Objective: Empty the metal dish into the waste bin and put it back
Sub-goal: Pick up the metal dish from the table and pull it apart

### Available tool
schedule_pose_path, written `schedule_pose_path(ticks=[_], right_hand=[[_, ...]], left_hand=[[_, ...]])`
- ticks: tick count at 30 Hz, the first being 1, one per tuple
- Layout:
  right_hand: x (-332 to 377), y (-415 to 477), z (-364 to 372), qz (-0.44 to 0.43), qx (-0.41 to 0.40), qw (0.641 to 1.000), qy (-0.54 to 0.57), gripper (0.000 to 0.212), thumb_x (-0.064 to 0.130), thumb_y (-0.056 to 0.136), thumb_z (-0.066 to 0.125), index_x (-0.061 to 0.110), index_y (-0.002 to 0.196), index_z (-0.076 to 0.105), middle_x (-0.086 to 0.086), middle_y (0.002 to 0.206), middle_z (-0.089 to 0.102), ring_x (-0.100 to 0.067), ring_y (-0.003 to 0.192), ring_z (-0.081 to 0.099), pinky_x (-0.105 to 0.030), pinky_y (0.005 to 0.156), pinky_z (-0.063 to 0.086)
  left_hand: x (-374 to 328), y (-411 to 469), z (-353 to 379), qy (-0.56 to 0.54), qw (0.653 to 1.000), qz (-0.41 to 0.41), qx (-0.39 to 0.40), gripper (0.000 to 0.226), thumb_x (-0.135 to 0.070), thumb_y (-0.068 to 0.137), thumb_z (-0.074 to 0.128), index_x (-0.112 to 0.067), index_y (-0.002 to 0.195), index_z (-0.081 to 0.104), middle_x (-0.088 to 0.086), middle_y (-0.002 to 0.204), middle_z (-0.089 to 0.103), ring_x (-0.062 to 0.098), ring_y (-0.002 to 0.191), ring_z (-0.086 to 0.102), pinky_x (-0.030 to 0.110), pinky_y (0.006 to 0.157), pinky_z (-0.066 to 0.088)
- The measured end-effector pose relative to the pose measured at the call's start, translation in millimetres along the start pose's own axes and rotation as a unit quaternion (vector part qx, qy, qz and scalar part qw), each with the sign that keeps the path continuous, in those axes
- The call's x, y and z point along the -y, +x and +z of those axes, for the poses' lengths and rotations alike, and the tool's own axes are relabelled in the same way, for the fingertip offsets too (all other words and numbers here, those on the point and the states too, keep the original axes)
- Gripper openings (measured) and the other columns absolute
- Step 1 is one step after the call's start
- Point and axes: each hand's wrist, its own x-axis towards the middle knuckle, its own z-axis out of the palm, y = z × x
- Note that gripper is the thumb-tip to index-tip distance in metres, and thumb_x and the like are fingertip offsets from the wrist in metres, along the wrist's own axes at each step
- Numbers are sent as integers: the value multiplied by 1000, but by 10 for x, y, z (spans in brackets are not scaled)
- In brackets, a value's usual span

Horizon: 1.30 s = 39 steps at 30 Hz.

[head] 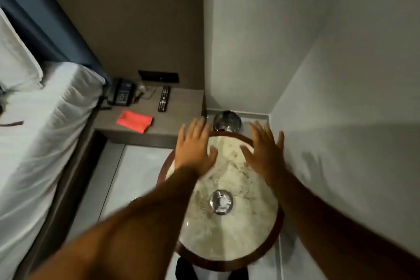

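Observation:
A small round metal dish point(221, 201) sits on the marble top of a round table with a dark wooden rim point(229, 263), near its middle. Something small and pale lies in the dish. A shiny metal waste bin point(226, 120) stands on the floor in the corner behind the table. My left hand point(195, 146) hovers over the table's far left edge with fingers spread and nothing in it. My right hand point(264, 149) is spread the same way over the far right edge. Both hands are well beyond the dish, closer to the bin.
A bedside shelf point(181, 107) to the left holds a black telephone point(121, 95), a remote control point(164, 98) and a red cloth point(134, 120). A bed with white sheets point(41, 125) fills the left side. White walls point(329, 75) close in behind and to the right.

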Motion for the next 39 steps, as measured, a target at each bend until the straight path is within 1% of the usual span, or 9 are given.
schedule_pose_path(ticks=[4, 8, 14, 19, 25, 27, 31, 36, 39], right_hand=[[-395, -245, 1564, 74, 111, 991, 32, 62, 54, 113, 46, 33, 170, 34, 6, 183, 27, -18, 172, 13, -64, 135, 1], [-681, -623, 2621, 124, 146, 978, 89, 54, 43, 115, 49, 28, 166, 43, 2, 180, 35, -21, 170, 20, -63, 134, -1], [-752, -803, 3259, 120, 17, 978, 167, 39, 20, 106, 69, 8, 143, 69, -18, 144, 71, -41, 139, 62, -64, 115, 47], [-672, -769, 3357, 197, -22, 939, 281, 27, 17, 110, 62, 6, 132, 73, -19, 136, 71, -37, 132, 63, -53, 114, 51], [-589, -661, 3376, 328, -2, 844, 425, 33, 25, 115, 55, 3, 120, 78, -21, 124, 78, -36, 121, 72, -49, 110, 57], [-528, -607, 3333, 372, 6, 784, 497, 37, 31, 116, 51, 5, 119, 78, -22, 124, 79, -36, 117, 75, -51, 105, 61], [-505, -541, 3188, 430, 117, 604, 661, 70, 71, 109, 35, 20, 124, 80, -11, 125, 84, -23, 108, 82, -36, 88, 65], [-570, -610, 3110, 393, 201, 466, 767, 72, 79, 102, 46, 23, 127, 84, -9, 131, 83, -24, 113, 83, -39, 94, 67], [-565, -634, 3132, 393, 195, 420, 794, 65, 70, 106, 48, 21, 133, 80, -8, 127, 84, -24, 108, 85, -39, 92, 69]], left_hand=[[263, -468, 1587, 14, 981, -50, 186, 75, -42, 102, 46, -26, 169, 18, 3, 181, 11, 22, 167, 4, 47, 134, -3], [288, -797, 2603, 13, 964, -30, 263, 91, -42, 102, 56, -26, 171, -1, 4, 181, -8, 26, 167, -9, 51, 133, -5], [169, -705, 3286, 23, 971, -2, 239, 122, -56, 90, 73, -27, 168, -16, 10, 178, -24, 34, 165, -16, 61, 130, -3], [110, -495, 3383, -22, 978, -1, 209, 118, -36, 88, 78, -39, 169, -8, 6, 181, -6, 35, 166, -5, 66, 130, 6], [117, -519, 3354, -59, 982, 9, 177, 101, -34, 75, 86, -28, 163, 37, 9, 164, 37, 38, 145, 37, 54, 108, 48], [99, -570, 3295, -102, 983, -9, 152, 101, -38, 72, 88, -25, 161, 41, 12, 158, 42, 39, 139, 42, 54, 101, 54], [-1, -690, 3139, -150, 983, 44, 95, 101, -47, 74, 89, -17, 159, 45, 18, 153, 50, 41, 132, 52, 50, 94, 57], [-30, -749, 2933, -177, 978, 50, 97, 102, -43, 76, 90, -21, 163, 40, 15, 160, 44, 39, 140, 47, 53, 102, 57], [35, -802, 2858, -215, 968, 52, 117, 108, -49, 80, 90, -26, 167, 30, 11, 167, 37, 36, 149, 40, 49, 109, 54]])
